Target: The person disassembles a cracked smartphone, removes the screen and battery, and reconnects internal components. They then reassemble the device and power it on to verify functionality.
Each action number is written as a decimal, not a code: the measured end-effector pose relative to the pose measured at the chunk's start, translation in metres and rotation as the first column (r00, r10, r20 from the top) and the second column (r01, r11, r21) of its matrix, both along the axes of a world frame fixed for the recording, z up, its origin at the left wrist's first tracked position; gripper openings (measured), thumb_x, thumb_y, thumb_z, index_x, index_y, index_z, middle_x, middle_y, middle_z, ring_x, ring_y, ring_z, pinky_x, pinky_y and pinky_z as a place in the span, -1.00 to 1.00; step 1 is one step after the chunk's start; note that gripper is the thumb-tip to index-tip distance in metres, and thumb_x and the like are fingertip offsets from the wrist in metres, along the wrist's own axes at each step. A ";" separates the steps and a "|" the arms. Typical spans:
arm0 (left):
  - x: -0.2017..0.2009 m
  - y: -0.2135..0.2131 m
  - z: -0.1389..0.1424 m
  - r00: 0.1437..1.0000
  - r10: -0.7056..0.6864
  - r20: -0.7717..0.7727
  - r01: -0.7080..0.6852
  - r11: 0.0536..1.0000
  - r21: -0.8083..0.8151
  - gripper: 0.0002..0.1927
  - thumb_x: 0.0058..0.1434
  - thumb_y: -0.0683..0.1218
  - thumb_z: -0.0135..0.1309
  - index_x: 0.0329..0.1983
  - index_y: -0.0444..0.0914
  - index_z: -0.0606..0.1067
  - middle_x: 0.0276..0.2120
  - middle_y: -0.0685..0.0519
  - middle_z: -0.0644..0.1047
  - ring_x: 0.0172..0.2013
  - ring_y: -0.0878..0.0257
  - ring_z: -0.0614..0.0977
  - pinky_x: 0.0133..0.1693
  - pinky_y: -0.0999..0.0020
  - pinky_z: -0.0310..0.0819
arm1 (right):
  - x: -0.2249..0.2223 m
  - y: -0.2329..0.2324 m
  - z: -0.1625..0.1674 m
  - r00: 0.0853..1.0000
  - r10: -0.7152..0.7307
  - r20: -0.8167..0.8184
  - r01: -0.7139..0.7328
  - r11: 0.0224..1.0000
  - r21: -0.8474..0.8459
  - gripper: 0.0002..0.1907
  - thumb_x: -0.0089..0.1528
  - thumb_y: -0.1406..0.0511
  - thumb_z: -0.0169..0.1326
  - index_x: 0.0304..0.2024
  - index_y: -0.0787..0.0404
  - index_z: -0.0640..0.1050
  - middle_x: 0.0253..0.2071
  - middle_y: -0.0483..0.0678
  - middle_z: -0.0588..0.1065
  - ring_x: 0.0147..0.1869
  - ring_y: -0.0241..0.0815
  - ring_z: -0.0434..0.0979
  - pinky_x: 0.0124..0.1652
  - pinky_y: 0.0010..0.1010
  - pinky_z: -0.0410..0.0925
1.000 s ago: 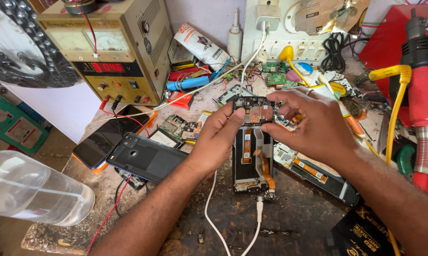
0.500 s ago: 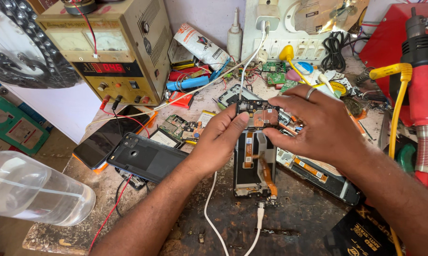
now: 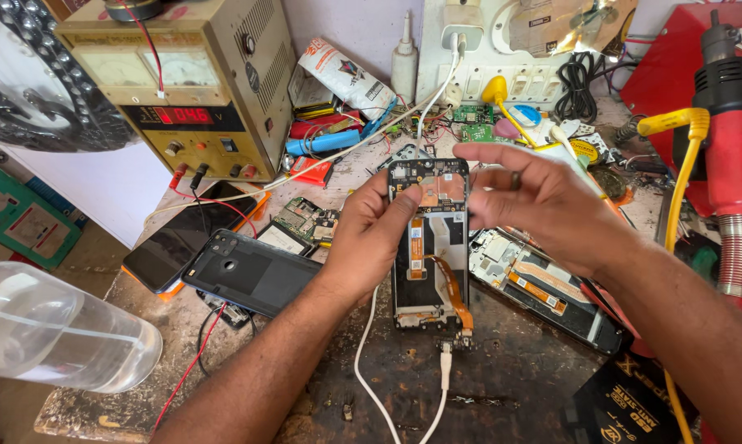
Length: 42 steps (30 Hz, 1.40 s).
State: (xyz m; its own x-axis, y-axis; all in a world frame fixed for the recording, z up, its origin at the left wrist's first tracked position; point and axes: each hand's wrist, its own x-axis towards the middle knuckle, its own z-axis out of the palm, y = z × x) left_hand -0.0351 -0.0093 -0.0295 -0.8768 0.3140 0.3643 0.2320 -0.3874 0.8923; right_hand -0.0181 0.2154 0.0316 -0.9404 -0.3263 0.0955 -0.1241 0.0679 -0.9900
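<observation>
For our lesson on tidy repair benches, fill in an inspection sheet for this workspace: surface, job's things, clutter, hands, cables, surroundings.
Surface: dark, stained wooden bench, crowded.
Job's things: opened black phone with exposed boards and orange flex strip, tilted up off the bench.
Clutter: black plastic phone back cover; second opened phone frame; loose green circuit boards.
Hands: left hand grips the phone's left edge; right hand open at its top right.
Cables: white cable plugged into the phone's bottom.
Surroundings: beige bench power supply with red display; red hot-air tool.
</observation>
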 end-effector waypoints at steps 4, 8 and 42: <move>0.002 0.001 0.001 0.997 0.033 -0.064 -0.035 0.999 -0.032 -0.80 0.53 -0.15 -0.06 0.10 -0.34 0.47 -0.19 0.10 0.61 -0.24 0.46 0.56 -0.19 0.48 0.51 | 0.006 -0.014 -0.006 0.988 -0.025 -0.153 0.038 0.996 0.081 -0.20 0.17 0.39 0.22 0.46 0.13 0.30 0.06 -0.08 0.57 -0.06 -0.34 0.51 -0.04 -0.49 0.46; 0.007 0.006 0.003 0.998 -0.036 -0.054 0.038 0.999 0.039 -0.76 0.52 -0.15 -0.10 0.17 -0.31 0.44 -0.11 0.10 0.60 -0.17 0.45 0.57 -0.10 0.48 0.52 | 0.013 -0.022 -0.003 0.969 -0.044 -0.245 0.064 0.995 0.073 -0.22 0.15 0.40 0.25 0.41 0.15 0.29 0.04 -0.10 0.54 0.07 -0.37 0.52 0.05 -0.46 0.49; 0.021 0.000 0.015 0.991 -0.131 0.024 0.133 0.986 -0.104 -0.64 0.49 -0.11 -0.18 0.31 -0.18 0.38 -0.11 0.17 0.53 -0.19 0.52 0.53 -0.22 0.55 0.52 | 0.015 -0.023 -0.002 0.966 -0.093 -0.243 0.107 0.993 0.045 -0.23 0.18 0.42 0.23 0.43 0.17 0.30 -0.08 -0.08 0.57 0.02 -0.35 0.56 0.05 -0.44 0.45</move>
State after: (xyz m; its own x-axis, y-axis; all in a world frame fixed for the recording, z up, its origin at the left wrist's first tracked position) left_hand -0.0139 -0.0089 -0.0146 -0.8309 0.4631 0.3084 0.1694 -0.3174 0.9330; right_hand -0.0030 0.1926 0.0298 -0.9204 -0.2431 0.3061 -0.3470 0.1478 -0.9261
